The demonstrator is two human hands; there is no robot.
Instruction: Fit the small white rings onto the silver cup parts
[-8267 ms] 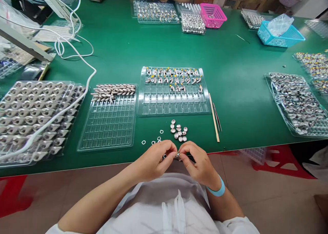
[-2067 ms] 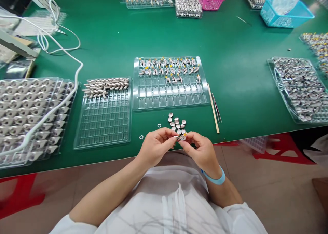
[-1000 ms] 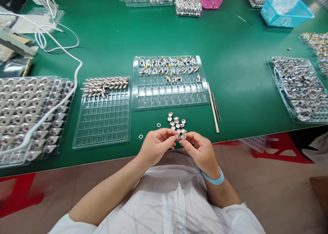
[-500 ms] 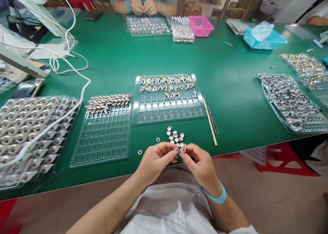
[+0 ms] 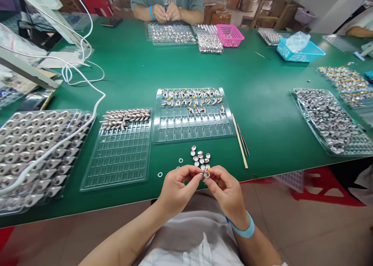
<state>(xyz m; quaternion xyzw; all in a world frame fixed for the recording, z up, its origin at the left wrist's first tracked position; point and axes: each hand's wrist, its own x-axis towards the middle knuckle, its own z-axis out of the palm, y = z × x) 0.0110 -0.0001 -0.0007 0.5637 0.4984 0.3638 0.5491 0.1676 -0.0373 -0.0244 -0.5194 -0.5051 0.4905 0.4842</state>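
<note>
You wore a light, whitish garment (image 5: 189, 239) over your lap and torso, smooth in weave and creased into soft folds near the lower edge of the view. Both your forearms were bare to well above the wrist, with no sleeve showing on them. Around the wrist of your right hand (image 5: 225, 192) sat a plain light-blue band (image 5: 243, 230), while your left hand (image 5: 176, 190) had no band, ring or glove.

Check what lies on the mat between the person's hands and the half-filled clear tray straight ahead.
In the head view, a cluster of small round metal caps and a few loose white rings lie between the hands and the tray.
</note>
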